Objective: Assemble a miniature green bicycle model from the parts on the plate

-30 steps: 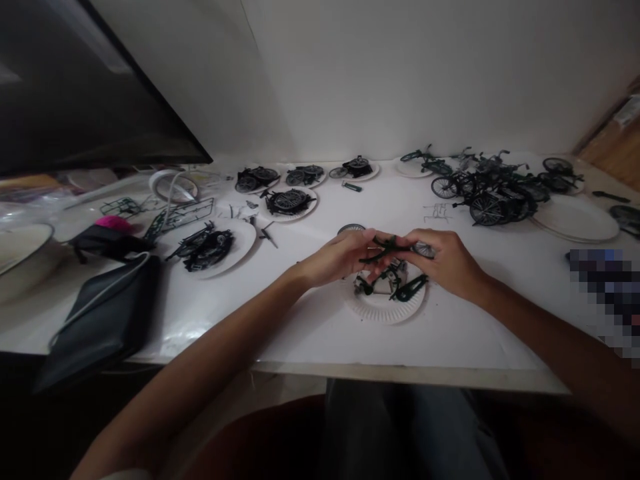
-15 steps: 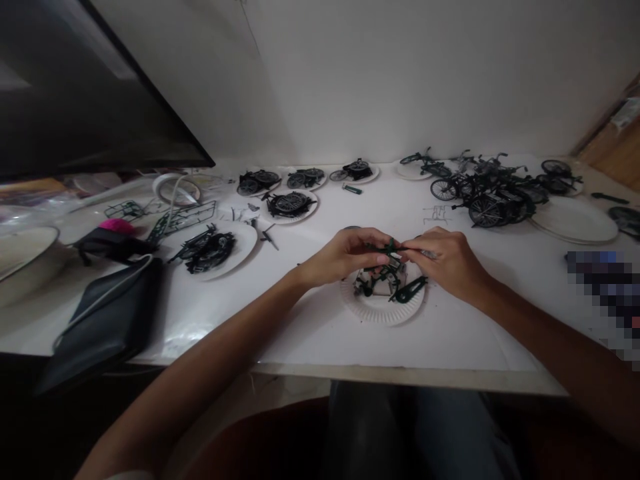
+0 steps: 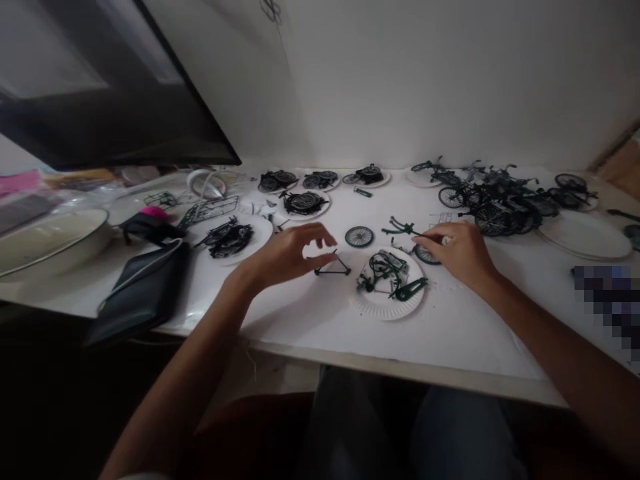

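Note:
My left hand (image 3: 293,253) hovers over the table with its fingers curved and apart, nothing between them. Just beyond its fingertips is a thin dark triangular bicycle part (image 3: 333,271). Between thumb and fingertips, my right hand (image 3: 457,248) pinches a dark green, forked miniature bicycle frame part (image 3: 400,228). Partly behind this hand lies a small spoked wheel (image 3: 427,255); another wheel (image 3: 359,236) lies flat between the hands. Nearer me, a fluted white paper plate (image 3: 375,308) bears small bicycle parts, among them a green chain guard (image 3: 411,289).
A heap of miniature bicycles (image 3: 495,197) stands at the back right, beside stacked white plates (image 3: 590,237). Several plates of dark bicycle parts (image 3: 303,203) line the back and left. A black pouch (image 3: 143,283), a basin (image 3: 55,243) and a screen (image 3: 125,87) are at left.
My hands have come apart. The left one has moved left and opened, while the right still holds the green part. The view has shifted slightly, uncovering the wheels and the plate.

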{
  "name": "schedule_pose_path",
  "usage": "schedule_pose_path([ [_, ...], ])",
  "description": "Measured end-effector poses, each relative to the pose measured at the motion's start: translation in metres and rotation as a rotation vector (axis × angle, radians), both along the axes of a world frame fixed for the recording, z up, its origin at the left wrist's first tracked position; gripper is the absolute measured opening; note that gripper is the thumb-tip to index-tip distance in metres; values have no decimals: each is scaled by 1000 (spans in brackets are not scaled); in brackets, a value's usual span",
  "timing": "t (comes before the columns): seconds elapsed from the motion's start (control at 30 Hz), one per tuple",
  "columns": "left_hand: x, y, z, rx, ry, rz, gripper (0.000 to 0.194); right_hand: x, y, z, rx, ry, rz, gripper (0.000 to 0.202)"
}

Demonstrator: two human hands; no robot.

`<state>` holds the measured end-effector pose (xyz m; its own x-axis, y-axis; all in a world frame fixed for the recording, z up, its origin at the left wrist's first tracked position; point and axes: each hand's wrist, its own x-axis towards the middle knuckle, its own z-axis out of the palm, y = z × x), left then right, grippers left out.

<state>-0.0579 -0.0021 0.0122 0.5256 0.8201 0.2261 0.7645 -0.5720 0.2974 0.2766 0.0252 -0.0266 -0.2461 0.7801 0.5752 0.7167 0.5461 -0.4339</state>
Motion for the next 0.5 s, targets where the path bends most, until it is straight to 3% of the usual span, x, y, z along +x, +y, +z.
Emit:
schedule_pose_path([
  [0.17,-10,-35,-16,102,306,69,34,-1,14,0,-76,-65,-134,26],
  [0.37,-5,-40,-28,111,221,109,21,8,27,-8,-70,-90,-196,21],
  [0.5,-5,-43,-22,115,71,173,22,16,26,-11,-58,-53,-162,19],
])
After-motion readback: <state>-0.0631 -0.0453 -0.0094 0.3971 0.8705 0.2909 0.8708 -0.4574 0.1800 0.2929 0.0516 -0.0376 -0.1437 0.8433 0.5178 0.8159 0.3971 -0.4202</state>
